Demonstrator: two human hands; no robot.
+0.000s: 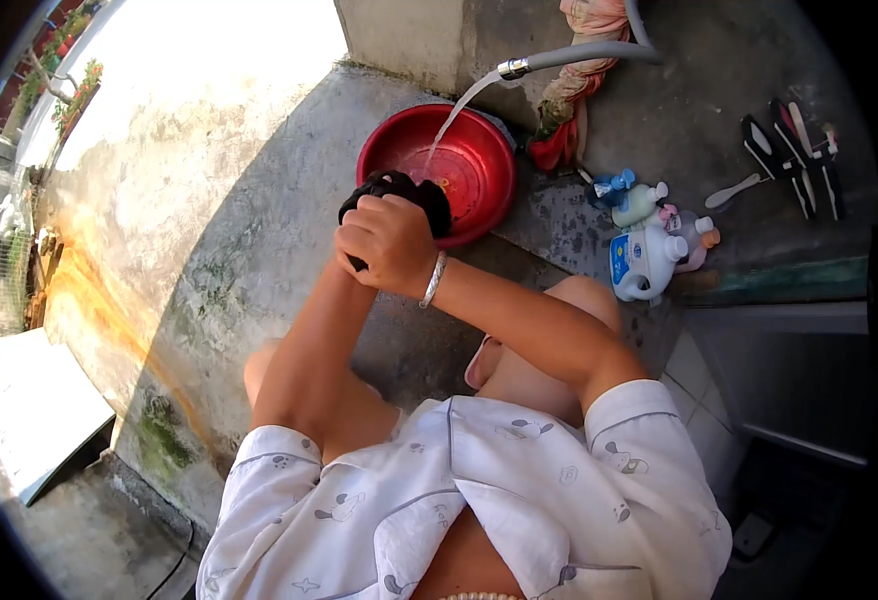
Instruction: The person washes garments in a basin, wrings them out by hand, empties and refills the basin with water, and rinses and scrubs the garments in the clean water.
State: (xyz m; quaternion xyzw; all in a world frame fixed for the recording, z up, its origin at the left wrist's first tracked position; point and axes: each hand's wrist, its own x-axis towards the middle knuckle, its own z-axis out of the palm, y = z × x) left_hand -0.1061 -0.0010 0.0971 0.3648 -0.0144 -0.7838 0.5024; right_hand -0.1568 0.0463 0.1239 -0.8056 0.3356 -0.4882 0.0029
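A wet-looking black cloth (433,206) is bunched over the near left rim of a red basin (491,160). My right hand (391,245), with a silver bracelet at its wrist, is closed on the cloth. Behind it my left hand (355,274) is mostly hidden by the right hand and the cloth, so its fingers do not show. Water runs from a grey hose (569,56) with a metal end into the basin, just beyond the cloth. Small yellowish bits show inside the basin.
Several bottles stand right of the basin, including a white jug (645,262) and a blue bottle (612,188). Further right lie brushes (807,150) and a white-handled brush (733,191). A twisted pink cloth (575,85) hangs by the hose. A white board (39,410) is at left.
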